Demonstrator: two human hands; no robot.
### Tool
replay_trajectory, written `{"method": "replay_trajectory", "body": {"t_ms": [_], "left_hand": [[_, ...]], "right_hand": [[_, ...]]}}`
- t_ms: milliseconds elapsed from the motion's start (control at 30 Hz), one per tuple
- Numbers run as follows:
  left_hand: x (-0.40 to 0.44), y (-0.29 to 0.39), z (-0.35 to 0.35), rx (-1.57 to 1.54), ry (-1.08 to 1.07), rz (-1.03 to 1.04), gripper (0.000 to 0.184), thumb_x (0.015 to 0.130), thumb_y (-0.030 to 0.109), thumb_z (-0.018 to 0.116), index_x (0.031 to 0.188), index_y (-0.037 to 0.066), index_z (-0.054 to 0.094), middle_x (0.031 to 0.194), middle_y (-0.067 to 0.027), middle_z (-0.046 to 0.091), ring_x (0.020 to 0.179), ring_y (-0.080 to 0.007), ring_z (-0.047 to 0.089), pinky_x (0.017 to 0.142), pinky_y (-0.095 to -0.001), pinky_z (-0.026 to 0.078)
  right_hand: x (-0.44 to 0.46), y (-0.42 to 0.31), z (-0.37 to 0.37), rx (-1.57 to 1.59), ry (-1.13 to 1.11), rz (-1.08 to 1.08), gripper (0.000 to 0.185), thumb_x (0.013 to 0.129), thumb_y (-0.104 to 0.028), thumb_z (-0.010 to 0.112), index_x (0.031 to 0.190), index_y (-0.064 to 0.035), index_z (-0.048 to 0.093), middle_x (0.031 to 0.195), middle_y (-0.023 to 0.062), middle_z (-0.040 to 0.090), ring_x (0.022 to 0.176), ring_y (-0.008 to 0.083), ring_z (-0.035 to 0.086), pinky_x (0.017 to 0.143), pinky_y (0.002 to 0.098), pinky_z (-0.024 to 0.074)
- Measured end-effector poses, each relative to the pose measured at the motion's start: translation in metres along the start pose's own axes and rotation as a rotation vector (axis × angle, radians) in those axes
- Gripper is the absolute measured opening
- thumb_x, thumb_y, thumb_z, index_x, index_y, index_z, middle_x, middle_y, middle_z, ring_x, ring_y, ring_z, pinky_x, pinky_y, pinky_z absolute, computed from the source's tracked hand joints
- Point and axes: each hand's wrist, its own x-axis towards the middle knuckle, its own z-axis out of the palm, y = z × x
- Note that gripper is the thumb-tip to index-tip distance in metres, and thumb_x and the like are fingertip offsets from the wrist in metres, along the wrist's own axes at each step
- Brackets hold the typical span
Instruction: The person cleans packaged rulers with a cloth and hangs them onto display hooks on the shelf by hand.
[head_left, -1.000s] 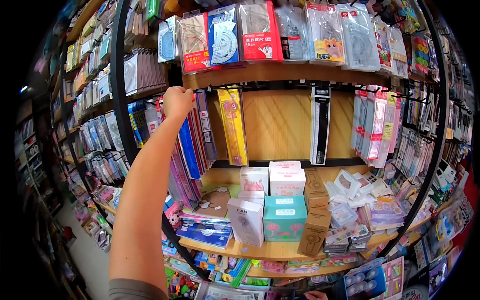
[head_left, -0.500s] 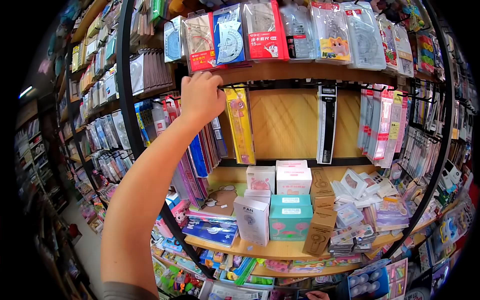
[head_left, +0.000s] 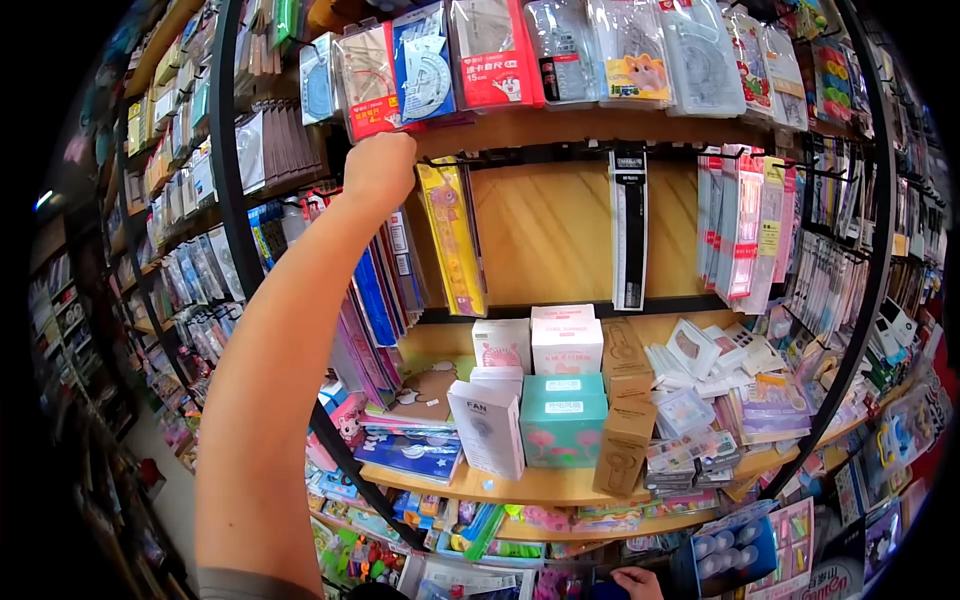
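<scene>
My left hand (head_left: 382,165) is raised to the hook rail under the top shelf board, its fingers curled away from view; whatever they grip is hidden. Packaged rulers (head_left: 375,297) hang in a row below and behind my left wrist. Just right of this hand hangs a yellow ruler pack (head_left: 453,240). A black and white ruler pack (head_left: 629,232) hangs farther right. My right hand (head_left: 637,582) shows only in part at the bottom edge, fingers closed; what it holds, beside something dark blue, is unclear.
Protractor and set-square packs (head_left: 490,55) hang above. Below stand a white fan box (head_left: 488,430), a teal box (head_left: 563,440) and brown boxes (head_left: 622,455) on a wooden shelf (head_left: 525,488). Black posts (head_left: 232,170) frame the rack; more racks flank it.
My left hand has moved right along the hook rail, from above the hanging rulers to near the yellow pack. More of my right hand shows at the bottom. The view has shifted slightly.
</scene>
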Motion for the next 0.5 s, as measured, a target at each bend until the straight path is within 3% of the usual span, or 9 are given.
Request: {"method": "replay_trajectory", "body": {"t_ms": [200,500], "left_hand": [[0.0,-0.002,-0.001,-0.005,-0.039,-0.084,0.009,0.07,0.007,0.056,0.074,0.004,0.063,0.077,-0.0152,0.063,0.073,-0.0296,0.063,0.064,-0.0388,0.05],[-0.006,-0.019,0.006,-0.013,-0.04,0.005,0.009,0.068,0.005,0.056,0.074,0.005,0.064,0.079,-0.0154,0.063,0.075,-0.0307,0.062,0.067,-0.0391,0.05]], "right_hand": [[0.0,-0.001,-0.001,-0.029,0.025,-0.026,0.02,0.081,-0.015,0.061,0.094,0.0006,0.063,0.086,0.0032,0.063,0.081,0.0115,0.055,0.074,0.0236,0.0437],[-0.002,-0.011,0.005,-0.028,0.037,-0.005,0.019,0.081,-0.014,0.062,0.093,0.0001,0.063,0.085,0.0029,0.063,0.079,0.0113,0.055,0.074,0.0236,0.0438]]}}
